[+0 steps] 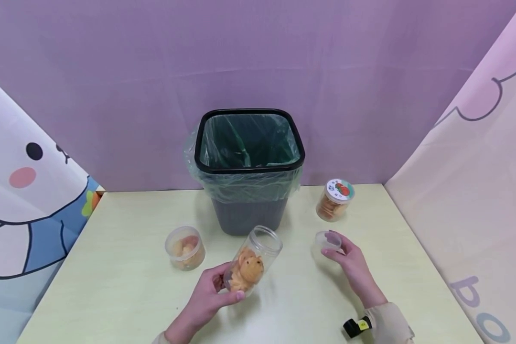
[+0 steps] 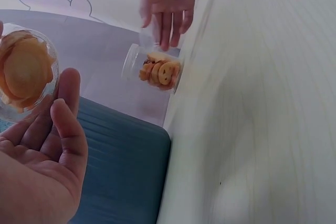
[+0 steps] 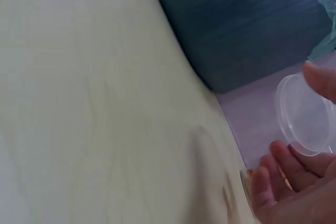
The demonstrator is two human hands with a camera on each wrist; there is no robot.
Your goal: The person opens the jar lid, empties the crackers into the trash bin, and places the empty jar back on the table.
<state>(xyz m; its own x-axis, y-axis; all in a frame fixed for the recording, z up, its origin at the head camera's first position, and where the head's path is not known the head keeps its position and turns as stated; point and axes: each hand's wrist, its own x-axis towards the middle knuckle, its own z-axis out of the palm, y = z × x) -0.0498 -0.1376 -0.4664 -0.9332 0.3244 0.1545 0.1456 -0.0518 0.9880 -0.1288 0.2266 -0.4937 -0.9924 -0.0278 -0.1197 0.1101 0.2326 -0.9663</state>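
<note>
My left hand (image 1: 206, 294) grips a clear open-topped jar (image 1: 270, 240) from below, its fingers and thumb around the lower part. Inside lie bear-shaped biscuits (image 1: 250, 267), and the jar leans to the right, mouth upward. In the left wrist view the jar's base (image 2: 26, 72) faces the camera, showing a biscuit pressed against it. Over the right side of the table, my right hand (image 1: 353, 267) pinches a clear plastic lid (image 1: 322, 241) between thumb and fingers. The right wrist view shows that lid's round rim (image 3: 286, 114) beside the thumb.
A lined bin (image 1: 249, 215) stands at the table's back, behind the jar. To its right is a lidded jar of biscuits (image 1: 333, 208). A low tub (image 1: 188, 260) with pieces inside sits at left. Printed cloths (image 1: 477, 191) border the table (image 1: 124, 286).
</note>
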